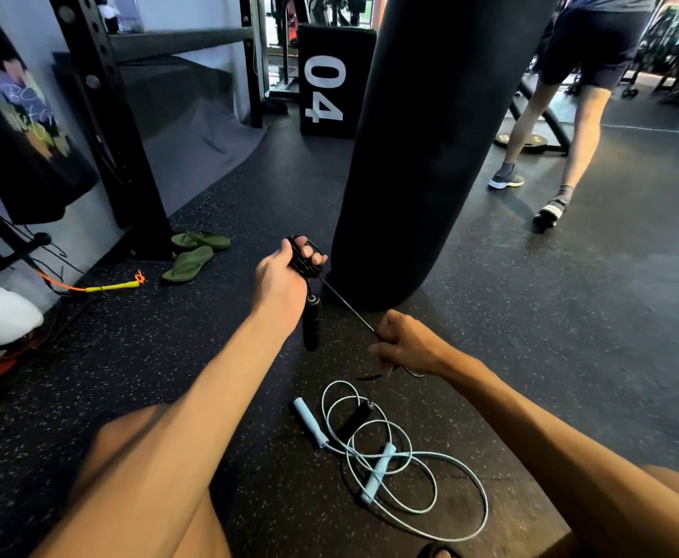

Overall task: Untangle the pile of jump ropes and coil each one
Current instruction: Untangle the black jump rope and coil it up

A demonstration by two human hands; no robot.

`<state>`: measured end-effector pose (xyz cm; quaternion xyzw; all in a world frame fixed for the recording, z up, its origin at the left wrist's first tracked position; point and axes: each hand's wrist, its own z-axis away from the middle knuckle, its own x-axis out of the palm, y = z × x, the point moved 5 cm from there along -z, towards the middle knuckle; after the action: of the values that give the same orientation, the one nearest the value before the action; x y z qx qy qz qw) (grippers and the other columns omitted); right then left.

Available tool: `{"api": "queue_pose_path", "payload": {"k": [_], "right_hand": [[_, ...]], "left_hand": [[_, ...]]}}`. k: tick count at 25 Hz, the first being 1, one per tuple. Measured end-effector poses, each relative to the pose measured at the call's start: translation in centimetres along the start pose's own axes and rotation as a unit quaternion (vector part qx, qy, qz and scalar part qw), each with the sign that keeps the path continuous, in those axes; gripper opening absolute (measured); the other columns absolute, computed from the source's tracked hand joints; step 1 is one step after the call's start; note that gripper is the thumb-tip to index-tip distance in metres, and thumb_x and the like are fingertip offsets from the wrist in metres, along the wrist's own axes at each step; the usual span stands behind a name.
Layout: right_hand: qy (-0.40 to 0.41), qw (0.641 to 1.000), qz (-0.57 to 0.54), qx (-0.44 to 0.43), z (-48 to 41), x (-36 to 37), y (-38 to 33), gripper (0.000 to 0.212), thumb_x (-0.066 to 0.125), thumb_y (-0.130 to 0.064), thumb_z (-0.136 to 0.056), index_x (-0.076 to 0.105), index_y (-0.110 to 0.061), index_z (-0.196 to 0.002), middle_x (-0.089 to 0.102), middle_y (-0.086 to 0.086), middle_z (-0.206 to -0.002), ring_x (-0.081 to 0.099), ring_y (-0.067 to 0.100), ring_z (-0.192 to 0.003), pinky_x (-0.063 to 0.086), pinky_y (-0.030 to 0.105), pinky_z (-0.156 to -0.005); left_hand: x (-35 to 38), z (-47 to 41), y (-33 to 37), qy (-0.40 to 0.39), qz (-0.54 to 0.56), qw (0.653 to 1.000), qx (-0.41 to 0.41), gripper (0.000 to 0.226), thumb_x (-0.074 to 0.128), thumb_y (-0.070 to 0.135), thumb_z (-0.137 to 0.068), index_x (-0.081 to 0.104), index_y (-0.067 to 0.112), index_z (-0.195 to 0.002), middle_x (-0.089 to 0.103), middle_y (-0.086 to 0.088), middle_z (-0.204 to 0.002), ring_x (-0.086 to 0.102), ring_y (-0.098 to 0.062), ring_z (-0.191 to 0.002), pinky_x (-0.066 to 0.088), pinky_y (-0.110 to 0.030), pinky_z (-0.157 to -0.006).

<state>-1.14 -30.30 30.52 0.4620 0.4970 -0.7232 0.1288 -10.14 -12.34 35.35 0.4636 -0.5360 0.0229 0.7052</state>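
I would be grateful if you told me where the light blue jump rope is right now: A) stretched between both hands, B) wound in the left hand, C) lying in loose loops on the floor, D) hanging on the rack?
C: the light blue jump rope lies in loose loops on the floor, while the left hand and right hand hold the black rope instead.

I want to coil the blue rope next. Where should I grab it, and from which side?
Probably the light blue rope's left handle, from the left: it lies clear outside the loops, while its other handle lies across crossed strands.
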Motion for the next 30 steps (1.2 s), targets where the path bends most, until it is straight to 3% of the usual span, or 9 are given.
{"api": "queue_pose_path", "payload": {"k": [3,7,11,13,17,21,25,28,30], "right_hand": [[-0.008,0.999,0.023,-0.041,0.3,0.5,-0.9,0.018,0.065,-0.015,-0.091,0.050,-0.021,-0.083,0.071,0.000,-0.074,0.068,0.008,-0.061,0.058,0.029,-0.061],[0.047,0.986,0.073,-0.143,0.7,-0.2,-2.8,0.016,0.060,-0.019,-0.094,0.053,-0.026,-0.082,0.064,-0.006,-0.075,0.061,0.009,-0.066,0.054,0.035,-0.065],[0.132,0.969,0.082,-0.194,1.1,-1.8,-3.8,0.012,0.051,-0.020,-0.098,0.057,-0.023,-0.089,0.057,-0.005,-0.082,0.053,0.009,-0.073,0.046,0.027,-0.067],[0.170,0.963,0.064,-0.200,1.1,-2.6,-4.1,0.015,0.047,-0.016,-0.100,0.057,-0.019,-0.088,0.057,-0.005,-0.082,0.052,0.009,-0.074,0.043,0.025,-0.066],[0.200,0.963,0.011,-0.178,1.1,-3.5,-4.3,0.016,0.045,-0.014,-0.101,0.052,-0.016,-0.086,0.056,-0.002,-0.078,0.052,0.012,-0.069,0.044,0.031,-0.063],[0.174,0.973,0.014,-0.150,1.3,-3.3,-4.6,0.017,0.047,-0.025,-0.102,0.052,-0.022,-0.086,0.058,-0.005,-0.069,0.055,0.009,-0.060,0.049,0.038,-0.058],[0.094,0.981,-0.143,-0.096,1.2,-4.2,-4.1,0.029,0.056,-0.037,-0.098,0.055,-0.016,-0.078,0.063,0.006,-0.061,0.057,0.009,-0.054,0.045,0.028,-0.055],[-0.016,0.946,-0.323,-0.009,1.7,-3.2,-2.5,0.026,0.058,-0.030,-0.098,0.052,-0.005,-0.095,0.061,0.015,-0.070,0.062,0.022,-0.060,0.055,0.031,-0.061],[-0.040,0.923,-0.382,0.030,1.8,-2.0,-1.8,0.017,0.058,-0.019,-0.098,0.049,-0.006,-0.101,0.052,0.013,-0.072,0.054,0.019,-0.058,0.059,0.034,-0.062]], "left_hand": [[-1.2,-0.5,-0.4,0.037,-0.168,0.980,0.097,0.027,0.039,0.014,-0.104,0.057,0.003,-0.088,0.054,-0.004,-0.068,0.057,-0.018,-0.058,0.051,-0.037,-0.076],[-1.2,0.1,-0.6,-0.006,-0.447,0.876,0.183,0.020,0.045,0.013,-0.101,0.059,0.001,-0.093,0.062,-0.004,-0.065,0.063,-0.013,-0.057,0.050,-0.021,-0.066],[-1.2,0.3,-1.9,-0.084,-0.601,0.782,0.139,0.022,0.051,0.019,-0.098,0.061,0.005,-0.084,0.065,-0.001,-0.063,0.065,-0.016,-0.056,0.058,-0.036,-0.064],[-0.8,0.8,-2.9,-0.130,-0.622,0.767,0.090,0.025,0.050,0.019,-0.098,0.062,0.007,-0.079,0.063,-0.001,-0.060,0.063,-0.016,-0.053,0.058,-0.041,-0.061],[0.2,1.9,-3.8,-0.196,-0.587,0.785,-0.014,0.049,0.044,0.035,-0.102,0.059,0.004,-0.067,0.047,0.000,-0.044,0.044,-0.016,-0.039,0.040,-0.031,-0.048],[0.7,2.6,-3.3,-0.216,-0.540,0.807,-0.105,0.053,0.049,0.044,-0.098,0.049,0.009,-0.059,0.035,0.003,-0.037,0.032,-0.014,-0.036,0.039,-0.026,-0.046],[0.9,3.0,-3.1,-0.213,-0.339,0.897,-0.190,0.049,0.054,0.036,-0.097,0.039,0.014,-0.055,0.021,0.005,-0.039,0.019,-0.008,-0.033,0.030,-0.024,-0.043],[1.2,2.4,-1.7,-0.143,-0.146,0.957,-0.204,0.051,0.046,0.037,-0.099,0.039,0.016,-0.053,0.021,0.007,-0.037,0.018,-0.006,-0.030,0.027,-0.021,-0.039],[0.9,1.4,-0.5,-0.117,-0.030,0.975,-0.185,0.052,0.039,0.040,-0.101,0.043,0.016,-0.056,0.024,0.009,-0.038,0.020,-0.005,-0.032,0.028,-0.019,-0.042]]}}
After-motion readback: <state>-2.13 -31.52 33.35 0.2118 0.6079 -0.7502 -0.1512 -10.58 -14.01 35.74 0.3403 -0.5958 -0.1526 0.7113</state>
